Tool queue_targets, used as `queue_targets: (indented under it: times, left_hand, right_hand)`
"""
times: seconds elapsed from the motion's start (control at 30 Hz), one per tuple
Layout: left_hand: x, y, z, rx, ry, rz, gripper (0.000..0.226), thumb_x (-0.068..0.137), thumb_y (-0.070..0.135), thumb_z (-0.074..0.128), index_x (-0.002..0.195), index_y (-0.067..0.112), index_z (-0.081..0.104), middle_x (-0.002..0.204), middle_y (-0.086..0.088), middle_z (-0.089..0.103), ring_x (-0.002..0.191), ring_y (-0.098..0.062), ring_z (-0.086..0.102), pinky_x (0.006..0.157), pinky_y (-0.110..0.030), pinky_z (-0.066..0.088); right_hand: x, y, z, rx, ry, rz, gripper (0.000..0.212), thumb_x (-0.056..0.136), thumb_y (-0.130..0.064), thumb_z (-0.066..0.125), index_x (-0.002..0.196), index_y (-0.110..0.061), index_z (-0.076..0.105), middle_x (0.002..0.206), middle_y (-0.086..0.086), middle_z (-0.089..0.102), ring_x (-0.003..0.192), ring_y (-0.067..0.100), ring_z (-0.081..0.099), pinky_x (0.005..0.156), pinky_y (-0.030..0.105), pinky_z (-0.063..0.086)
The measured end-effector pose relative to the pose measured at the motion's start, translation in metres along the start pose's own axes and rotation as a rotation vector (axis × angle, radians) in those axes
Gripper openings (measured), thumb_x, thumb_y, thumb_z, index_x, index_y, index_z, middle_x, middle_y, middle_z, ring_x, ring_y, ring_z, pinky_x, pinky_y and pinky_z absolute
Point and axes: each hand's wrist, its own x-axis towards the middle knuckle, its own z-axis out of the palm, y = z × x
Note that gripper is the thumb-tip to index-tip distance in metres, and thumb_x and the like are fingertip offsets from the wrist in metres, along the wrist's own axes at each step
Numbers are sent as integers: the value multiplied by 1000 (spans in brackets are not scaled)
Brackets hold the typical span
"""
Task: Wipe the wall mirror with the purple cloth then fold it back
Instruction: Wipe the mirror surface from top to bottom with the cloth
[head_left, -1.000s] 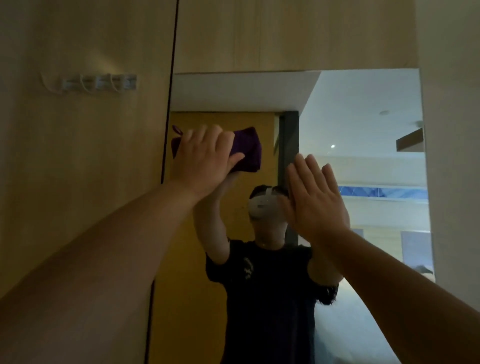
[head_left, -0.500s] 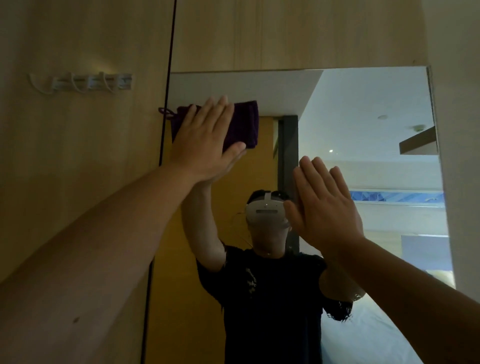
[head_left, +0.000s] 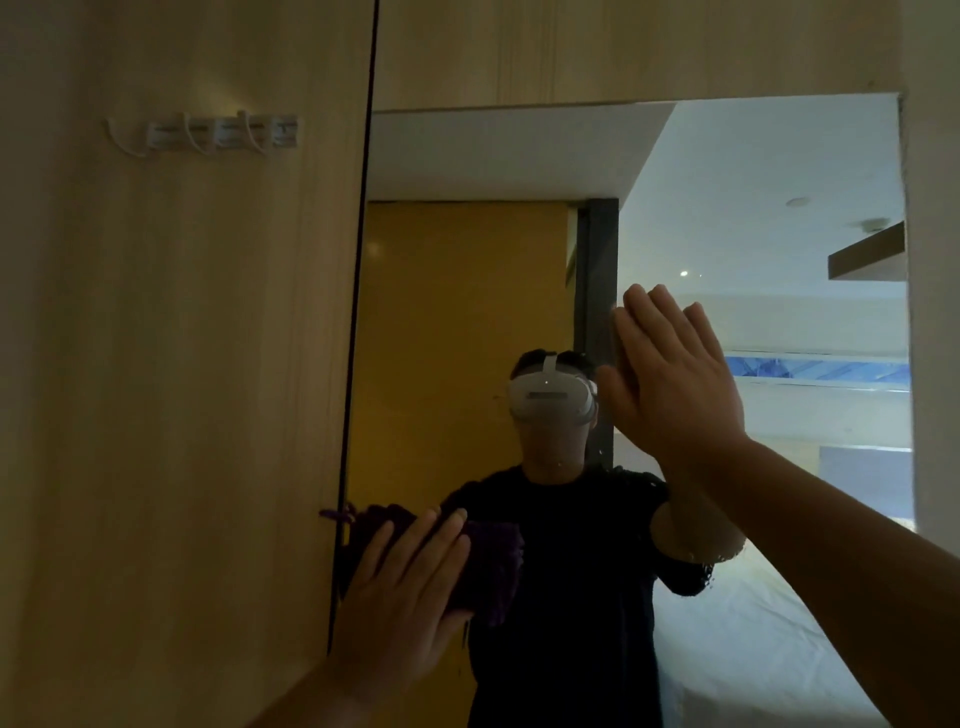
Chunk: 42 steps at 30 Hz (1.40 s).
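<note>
The wall mirror (head_left: 753, 218) is filling the right side; the right hand (head_left: 670, 387) is pressing flat at three o'clock, fingers (head_left: 649, 317) spread; the left hand (head_left: 402, 597), fingers extended, is pressing the purple cloth (head_left: 493, 566) at seven o'clock

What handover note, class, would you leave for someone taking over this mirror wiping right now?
Left hand: flat and open, pressing the folded purple cloth against the frameless wall mirror near its lower left edge.
Right hand: open, palm flat on the glass, mid-height, holding nothing.
Done: wiping is under way along the left side.
Left: how much is already wiped cannot be told; finish the glass, then fold the cloth back.
</note>
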Motion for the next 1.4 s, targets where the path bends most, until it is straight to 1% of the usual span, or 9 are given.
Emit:
queue_targets:
  times: [0.13, 0.27, 0.37, 0.53, 0.63, 0.83, 1.03, 1.17, 1.4]
  left_hand:
    - [15, -1, -7, -16, 98, -18, 44, 108, 47, 37, 135, 16, 50, 129, -3, 51, 116, -27, 55, 101, -46, 37]
    - [94, -22, -27, 6, 208, -105, 37, 105, 40, 41, 128, 13, 52, 111, -8, 55, 95, -31, 59, 87, -46, 43]
    - [200, -39, -52, 24, 259, -162, 45, 100, 43, 39, 127, 10, 56, 111, -12, 58, 97, -32, 53, 88, -46, 42]
    - [360, -51, -87, 92, 374, -156, 47, 101, 43, 40, 131, 11, 54, 116, -13, 58, 104, -32, 54, 92, -43, 40]
    - [392, -48, -78, 114, 267, -147, 50, 103, 45, 35, 140, 14, 45, 127, -11, 52, 114, -31, 48, 97, -42, 35]
    - [321, 5, -32, 10, 273, -8, 31, 99, 39, 48, 114, 13, 56, 108, -7, 56, 97, -27, 50, 91, -42, 37]
    - [155, 66, -9, 19, 180, 203, 37, 101, 37, 47, 122, 9, 58, 114, -11, 62, 103, -31, 55, 91, -45, 38]
    - [57, 95, 10, -53, 119, 234, 33, 100, 37, 52, 125, 16, 56, 117, -4, 57, 102, -26, 58, 89, -42, 40]
    - [69, 92, -4, -120, 129, 239, 27, 105, 37, 48, 122, 18, 56, 107, -3, 54, 88, -23, 59, 81, -38, 42]
  right_hand:
    - [-8, 11, -11, 90, -38, 6, 58, 100, -46, 33, 148, -14, 35, 160, 10, 26, 151, 26, 12, 122, 49, 11]
    - [-17, 47, -35, -3, -34, 89, 59, 98, -44, 41, 149, -16, 31, 161, 12, 22, 151, 28, 9, 122, 53, 9]
    - [-26, 74, -42, -30, -79, 144, 54, 98, -47, 28, 143, -19, 37, 158, 14, 26, 150, 34, 14, 120, 60, 15]
    - [-36, 87, -35, -58, -44, 131, 57, 98, -45, 27, 148, -19, 36, 160, 14, 22, 151, 34, 11, 121, 55, 11]
    - [-36, 89, -32, -58, -39, 132, 58, 99, -45, 26, 150, -20, 34, 162, 12, 21, 152, 32, 8, 122, 54, 9]
    - [-37, 94, -27, -60, -5, 125, 56, 99, -44, 30, 150, -21, 33, 162, 11, 21, 152, 30, 9, 123, 51, 8]
    - [-37, 91, -29, -35, 3, 127, 53, 98, -41, 32, 147, -19, 37, 158, 12, 27, 149, 34, 15, 120, 56, 14]
    - [-38, 90, -30, -23, -5, 141, 53, 98, -41, 31, 147, -20, 36, 160, 12, 24, 150, 33, 13, 122, 54, 10]
    - [-41, 102, -41, 95, -46, 125, 50, 97, -38, 40, 143, -20, 40, 160, 11, 27, 151, 32, 13, 121, 50, 11]
